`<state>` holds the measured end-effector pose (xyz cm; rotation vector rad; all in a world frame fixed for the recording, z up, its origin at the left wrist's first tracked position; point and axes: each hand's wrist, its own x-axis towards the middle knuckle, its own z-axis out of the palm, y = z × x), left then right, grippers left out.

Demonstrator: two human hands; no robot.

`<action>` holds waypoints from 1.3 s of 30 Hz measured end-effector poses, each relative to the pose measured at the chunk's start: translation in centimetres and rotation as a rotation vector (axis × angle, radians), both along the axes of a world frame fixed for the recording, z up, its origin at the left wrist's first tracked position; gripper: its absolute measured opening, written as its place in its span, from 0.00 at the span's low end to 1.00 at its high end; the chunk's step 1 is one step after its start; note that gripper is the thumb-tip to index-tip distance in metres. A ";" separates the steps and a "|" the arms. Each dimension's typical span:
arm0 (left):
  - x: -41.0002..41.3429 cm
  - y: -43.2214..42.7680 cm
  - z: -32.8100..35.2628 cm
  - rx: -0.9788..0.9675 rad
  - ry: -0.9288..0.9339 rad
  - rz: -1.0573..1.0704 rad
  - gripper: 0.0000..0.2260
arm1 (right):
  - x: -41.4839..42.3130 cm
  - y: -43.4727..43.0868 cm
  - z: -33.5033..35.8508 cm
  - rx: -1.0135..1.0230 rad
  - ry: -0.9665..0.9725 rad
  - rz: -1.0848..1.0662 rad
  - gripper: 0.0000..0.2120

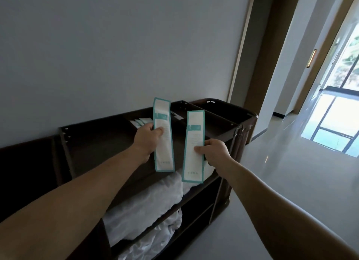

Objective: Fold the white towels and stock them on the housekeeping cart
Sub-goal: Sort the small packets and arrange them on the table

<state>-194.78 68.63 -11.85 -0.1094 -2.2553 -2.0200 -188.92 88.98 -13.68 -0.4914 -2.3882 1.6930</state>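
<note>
1. The white towels [153,197]: soft, rumpled white bundles w/ rounded edges. They lie on the mid shelf of the cart [91,143], open at the front, filling it side to side.
2. More white cloth [149,244] sits on the shelf below, looser & more creased.
3. Cart: dark brown, standing against a grey wall [116,46]. Its top tray is split by dividers, w/ small white packets [140,121] in a back compartment.
4. L hand [147,136]: pinches the left card [162,114] approx. mid-length, thumb on the front face, fingers curled behind. The card is long, narrow, white w/ a teal border, and is held nearly upright over the top tray.
5. R hand [213,152]: pinches the right card [195,123], same design, thumb on the front, fingers wrapped round its right edge. The card's lower end hangs in front of the towels; contact can't be told.
6. The cards are near each other but apart. Both hands are above the towels, clear of them.
7. A glossy floor [281,182] lies to the R of the cart.
</note>
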 end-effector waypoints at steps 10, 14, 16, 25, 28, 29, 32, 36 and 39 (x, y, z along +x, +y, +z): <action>-9.9 -1.1 -1.0 -0.002 -0.035 0.145 0.03 | -14.2 -1.2 -0.4 0.170 -0.074 0.265 0.08; -12.1 -1.7 -2.1 -0.026 -0.073 0.249 0.05 | -18.9 -1.6 -1.9 0.196 -0.097 0.364 0.08; -12.6 -1.8 -2.6 -0.032 -0.075 0.319 0.05 | -20.7 -1.7 -2.5 0.193 -0.106 0.427 0.08; -12.2 -0.4 -2.9 -0.058 -0.108 0.677 0.04 | -23.3 -2.5 -7.4 0.097 -0.408 0.838 0.11; -11.4 -0.2 -3.1 -0.057 -0.112 0.720 0.02 | -23.6 -2.4 -8.1 0.066 -0.498 0.864 0.11; -11.1 -0.2 -3.2 -0.056 -0.111 0.726 0.02 | -23.7 -2.4 -8.2 0.068 -0.516 0.875 0.10; -10.4 0.0 -3.3 -0.044 -0.113 0.725 0.04 | -23.9 -2.4 -8.1 0.089 -0.553 0.917 0.08; -9.8 -0.7 -3.1 -0.035 -0.113 0.714 0.02 | -24.4 -2.6 -8.0 0.288 -0.563 1.009 0.08; -9.7 -1.0 -3.1 -0.036 -0.114 0.677 0.03 | -24.8 -3.2 -7.6 0.757 -0.410 1.097 0.19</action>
